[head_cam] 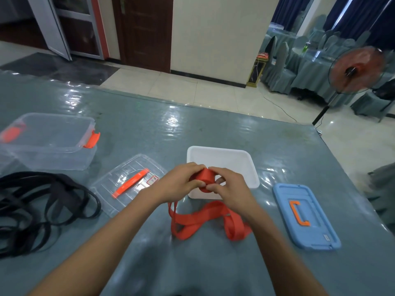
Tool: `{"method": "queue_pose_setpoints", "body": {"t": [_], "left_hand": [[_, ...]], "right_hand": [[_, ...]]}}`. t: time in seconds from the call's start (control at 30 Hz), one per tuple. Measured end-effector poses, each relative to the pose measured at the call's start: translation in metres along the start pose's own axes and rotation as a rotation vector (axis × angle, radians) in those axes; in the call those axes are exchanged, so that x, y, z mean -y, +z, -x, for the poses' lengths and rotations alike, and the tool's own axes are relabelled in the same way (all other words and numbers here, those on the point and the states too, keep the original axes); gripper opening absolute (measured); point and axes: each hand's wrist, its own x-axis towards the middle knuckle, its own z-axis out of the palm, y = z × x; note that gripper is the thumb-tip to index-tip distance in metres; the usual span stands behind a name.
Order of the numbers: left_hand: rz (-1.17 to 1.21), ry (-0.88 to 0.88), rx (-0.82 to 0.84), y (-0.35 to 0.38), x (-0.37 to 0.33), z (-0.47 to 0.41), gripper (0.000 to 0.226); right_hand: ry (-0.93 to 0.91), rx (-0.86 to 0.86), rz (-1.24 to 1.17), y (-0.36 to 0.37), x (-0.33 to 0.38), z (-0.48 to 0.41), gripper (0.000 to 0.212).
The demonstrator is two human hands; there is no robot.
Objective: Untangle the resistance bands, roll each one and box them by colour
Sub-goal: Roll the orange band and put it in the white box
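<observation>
1. I see my left hand [181,182] and right hand [228,189] both curled round a red band roll [204,177], fingertips pinching it from either side, just above the near edge of the white box [222,159]
2. The loose tail [205,218] of that band hangs from the roll and lies in slack loops on the table [213,124] between my forearms
3. A tangled heap of black bands [38,208] lies at my far left, well apart from both hands
4. A clear box [49,142] sits beyond that heap; a clear lid [128,182] lies flat just left of the white box, and a blue lid [305,216] lies to its right
</observation>
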Motion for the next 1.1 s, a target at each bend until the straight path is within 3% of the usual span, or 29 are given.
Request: {"method": "queue_pose_setpoints", "body": {"t": [0.17,0.37,0.5,0.6,0.7,0.77,0.93,1.1], "left_hand": [[0.397,-0.083,-0.33,0.013,-0.007,0.01,0.043],[0.791,-0.086,-0.404,0.018,-0.018,0.008,0.039],[0.744,-0.106,-0.375,0.019,-0.014,0.011,0.039],[0.6,-0.115,-0.307,0.014,-0.007,0.017,0.036],[0.431,-0.064,-0.202,0.007,-0.004,0.018,0.027],[0.339,-0.011,-0.146,0.004,-0.006,0.014,0.022],[0.595,-0.065,-0.294,0.009,-0.015,0.013,0.043],[0.701,-0.086,-0.388,0.013,-0.016,0.013,0.043]], "right_hand": [[0.102,-0.148,-0.249,-0.002,0.005,0.0,0.043],[0.089,-0.126,-0.73,0.003,0.008,0.004,0.031],[0.092,-0.071,-0.873,0.011,0.002,0.008,0.029],[0.065,-0.032,-0.651,0.007,-0.001,0.009,0.036],[0.104,-0.02,-0.378,0.001,0.002,0.007,0.059],[0.079,-0.002,-0.33,-0.003,0.005,0.006,0.055],[0.044,-0.061,-0.554,-0.01,0.01,0.008,0.037],[0.113,-0.053,-0.879,0.0,0.007,0.009,0.033]]}}
